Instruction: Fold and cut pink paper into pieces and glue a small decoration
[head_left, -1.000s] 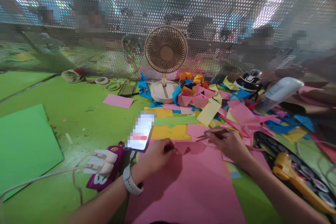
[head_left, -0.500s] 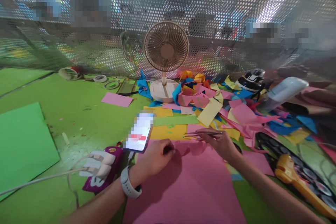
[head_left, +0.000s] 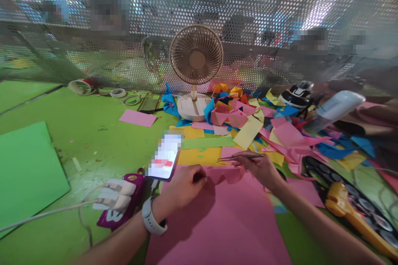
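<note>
A large pink paper sheet lies in front of me, with a folded, creased pink piece along its far edge. My left hand rests on the sheet's far left part. Its fingers are curled closed, and whatever sits between them is hidden. My right hand grips metal tweezers at the sheet's far right. The tweezers lie nearly level, their tips pointing left above a yellow paper strip, and their two tips look slightly apart with nothing visible between them.
Left of the sheet are a lit phone and a purple power block with white chargers. A beige fan stands behind, beside heaped coloured paper scraps. At right lie a yellow-handled tool and a clear bottle.
</note>
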`<state>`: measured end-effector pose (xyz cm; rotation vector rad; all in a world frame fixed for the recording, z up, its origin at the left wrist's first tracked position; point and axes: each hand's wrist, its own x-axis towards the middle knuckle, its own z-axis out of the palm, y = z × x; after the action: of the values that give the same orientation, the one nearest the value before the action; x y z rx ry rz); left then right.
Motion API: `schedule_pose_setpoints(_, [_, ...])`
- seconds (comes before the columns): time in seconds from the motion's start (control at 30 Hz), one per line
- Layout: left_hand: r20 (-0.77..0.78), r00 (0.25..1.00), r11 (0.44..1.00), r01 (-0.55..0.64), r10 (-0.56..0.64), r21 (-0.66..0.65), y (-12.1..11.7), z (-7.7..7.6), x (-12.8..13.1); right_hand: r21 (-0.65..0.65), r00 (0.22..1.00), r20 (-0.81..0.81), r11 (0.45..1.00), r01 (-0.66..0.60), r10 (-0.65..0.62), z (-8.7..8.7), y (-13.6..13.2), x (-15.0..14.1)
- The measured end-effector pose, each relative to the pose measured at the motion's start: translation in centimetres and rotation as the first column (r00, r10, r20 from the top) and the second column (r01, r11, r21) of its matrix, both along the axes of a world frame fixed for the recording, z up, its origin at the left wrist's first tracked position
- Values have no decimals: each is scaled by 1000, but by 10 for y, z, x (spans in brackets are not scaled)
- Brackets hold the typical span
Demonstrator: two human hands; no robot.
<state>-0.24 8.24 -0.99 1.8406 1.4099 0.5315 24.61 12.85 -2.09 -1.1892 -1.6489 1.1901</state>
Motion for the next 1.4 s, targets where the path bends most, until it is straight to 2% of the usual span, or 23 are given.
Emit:
schedule_pose_setpoints(0.2, [-15, 1000, 1000, -6, 6, -12, 0, 4, 1, 31, 998, -56, 999, -9, 11, -4, 0, 0])
schedule_pose_setpoints(0.77, [33, 999, 999, -13, 15, -41, -2, 5, 2, 47, 999, -46, 998, 30, -28, -9, 0, 1])
schedule_pose_setpoints(0.83, [70, 996, 998, -56, 57, -15, -3, 6, 2, 68, 999, -35, 997, 40, -38, -5, -2, 1])
schedule_pose_setpoints(0.97, [159, 979, 980, -147, 125, 135, -3, 13, 2, 138, 998, -16, 989, 58, -56, 10, -12, 0])
schedule_pose_setpoints(1.07, [166, 980, 971, -144, 113, 189, -5, 19, 3, 190, 999, -20, 981, 33, -30, 23, -25, -1])
schedule_pose_setpoints(1.23, [199, 979, 980, -76, 39, 182, -12, 25, 7, 274, 999, -22, 961, -37, 45, 35, -45, -4])
schedule_pose_setpoints(1.4, [244, 969, 989, -69, 35, 132, -16, 31, 9, 355, 999, 2, 933, -48, 51, 39, -52, -5])
